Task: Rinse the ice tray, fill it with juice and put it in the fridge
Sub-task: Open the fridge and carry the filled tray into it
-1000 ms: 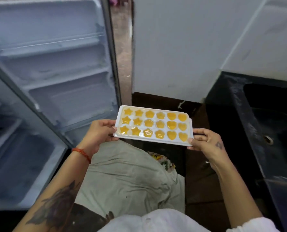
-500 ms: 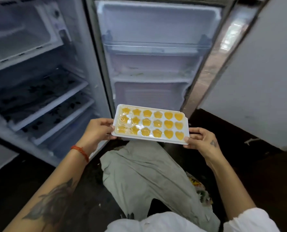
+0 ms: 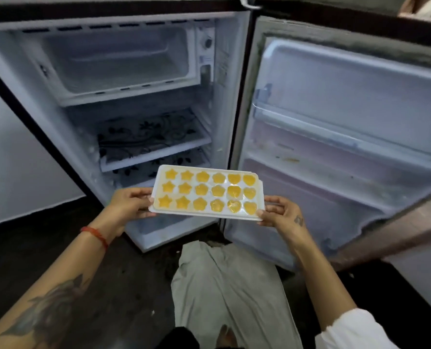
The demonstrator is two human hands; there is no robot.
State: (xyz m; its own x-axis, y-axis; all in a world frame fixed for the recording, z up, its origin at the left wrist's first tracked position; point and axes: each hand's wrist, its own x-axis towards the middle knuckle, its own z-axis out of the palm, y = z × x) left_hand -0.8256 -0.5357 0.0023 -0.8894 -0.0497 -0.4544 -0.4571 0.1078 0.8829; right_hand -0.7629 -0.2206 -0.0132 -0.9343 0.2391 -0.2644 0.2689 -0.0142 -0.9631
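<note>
White ice tray (juice in all cells) held level between both hands: left hand clamped on its left edge, right hand on right edge, before the open fridge.

Smooth white plastic ice tray; glossy orange juice; matt white plastic fridge lining.

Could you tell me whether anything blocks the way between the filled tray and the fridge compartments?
Nothing visible does: the fridge door is open, and the freezer box and patterned shelves beyond the ice tray look empty.
</note>
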